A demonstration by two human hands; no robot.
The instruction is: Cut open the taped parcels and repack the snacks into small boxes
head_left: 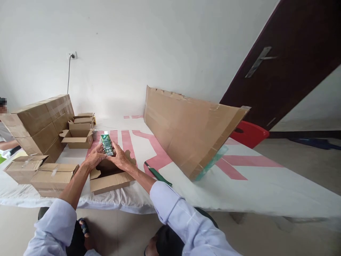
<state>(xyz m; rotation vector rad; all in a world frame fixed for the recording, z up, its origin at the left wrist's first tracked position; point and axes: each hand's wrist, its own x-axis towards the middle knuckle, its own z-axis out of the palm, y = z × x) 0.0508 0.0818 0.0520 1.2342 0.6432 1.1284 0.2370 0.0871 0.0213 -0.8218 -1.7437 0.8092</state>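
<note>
Between my two hands I hold a small green drink carton [107, 145] with a white cap on top. My left hand [95, 156] is closed on its left side, and my right hand [118, 157] grips its right side. Directly under the hands lies an open cardboard box [113, 182], its front flap folded out toward me and its inside dark. What the box holds, if anything, is hidden. Just right of the box lies a green-handled tool [160, 176] with a dark end, perhaps a knife.
Cardboard cartons [37, 117] are stacked at the left, with smaller closed boxes [54, 177] in front and open boxes [77, 138] beside them. A large cardboard sheet [186, 124] leans across the table [239, 192]. Behind it is a red chair [250, 134]. Another person [7, 138] is at far left.
</note>
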